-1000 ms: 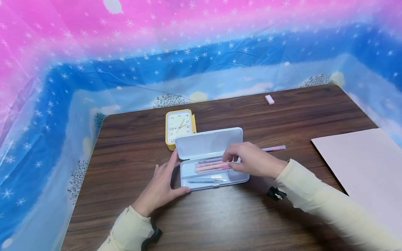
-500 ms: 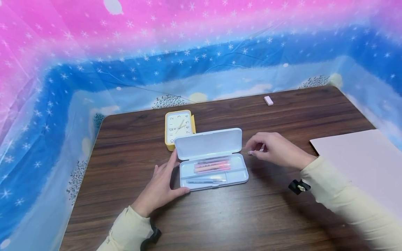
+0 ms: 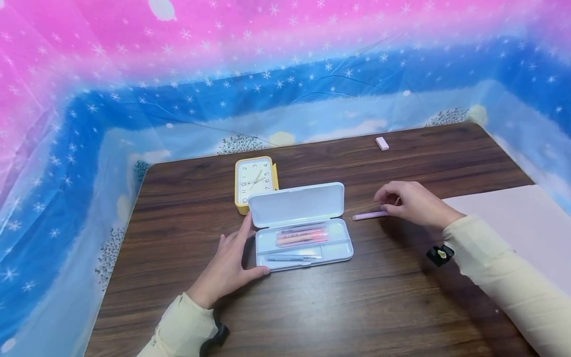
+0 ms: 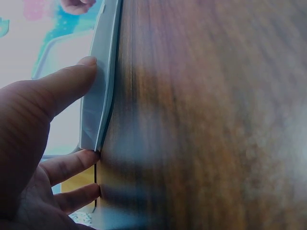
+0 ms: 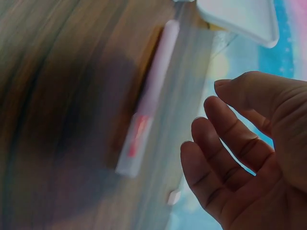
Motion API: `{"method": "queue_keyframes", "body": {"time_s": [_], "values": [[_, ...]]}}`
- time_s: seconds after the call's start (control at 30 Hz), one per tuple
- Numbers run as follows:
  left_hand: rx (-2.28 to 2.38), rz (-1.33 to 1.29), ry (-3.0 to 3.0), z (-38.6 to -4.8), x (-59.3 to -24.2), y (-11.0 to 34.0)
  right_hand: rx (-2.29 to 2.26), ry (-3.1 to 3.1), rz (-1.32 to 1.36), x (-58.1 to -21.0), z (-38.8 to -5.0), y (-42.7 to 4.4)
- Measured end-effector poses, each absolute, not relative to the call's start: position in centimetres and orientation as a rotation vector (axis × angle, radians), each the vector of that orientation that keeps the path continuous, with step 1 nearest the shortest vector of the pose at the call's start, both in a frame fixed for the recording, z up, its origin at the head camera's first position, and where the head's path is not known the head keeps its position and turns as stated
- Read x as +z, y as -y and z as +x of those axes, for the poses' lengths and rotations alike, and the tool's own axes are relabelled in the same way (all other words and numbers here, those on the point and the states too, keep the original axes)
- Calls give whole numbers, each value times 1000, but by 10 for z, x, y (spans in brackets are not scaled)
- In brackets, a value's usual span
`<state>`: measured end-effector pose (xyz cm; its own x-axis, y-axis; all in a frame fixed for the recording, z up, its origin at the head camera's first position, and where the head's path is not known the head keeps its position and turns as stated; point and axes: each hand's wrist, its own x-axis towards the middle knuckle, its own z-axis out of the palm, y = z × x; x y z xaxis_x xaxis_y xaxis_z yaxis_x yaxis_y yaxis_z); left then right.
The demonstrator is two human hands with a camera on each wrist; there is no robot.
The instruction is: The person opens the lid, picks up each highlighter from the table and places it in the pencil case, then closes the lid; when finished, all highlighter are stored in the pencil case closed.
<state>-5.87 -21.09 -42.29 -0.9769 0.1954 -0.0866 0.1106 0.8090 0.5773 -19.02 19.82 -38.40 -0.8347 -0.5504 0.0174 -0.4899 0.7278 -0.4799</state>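
A white pencil case point(image 3: 336, 250) lies with its lid raised in the head view. Inside are several pink and dark pens point(image 3: 301, 235) and a pale blue pen point(image 3: 292, 258) in the front compartment. My left hand point(image 3: 225, 267) holds the case's left end, its thumb against the front wall and a finger at the lid's corner. To the right of the case, my right hand point(image 3: 412, 203) hovers by a lilac pen point(image 3: 367, 215). In the right wrist view this pen point(image 5: 156, 81) lies on the table, apart from the loosely bent fingers.
A yellow clock point(image 3: 254, 183) lies behind the case's left part. At the back of the wooden table point(image 3: 312, 307) is a small pink eraser point(image 3: 382, 143). A large pale pink board point(image 3: 504, 213) covers the right side, partly under the right forearm.
My right hand has moved from inside the case to the right, and the lilac pen now shows beside it on the table. My left hand has stayed at the case.
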Motion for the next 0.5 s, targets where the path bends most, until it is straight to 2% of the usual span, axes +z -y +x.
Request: {"method": "queue_keyframes", "body": {"time_s": [0.5], "values": [[908, 242, -2852, -59, -423, 211, -651, -2802, -835, -411, -203, -219]]}}
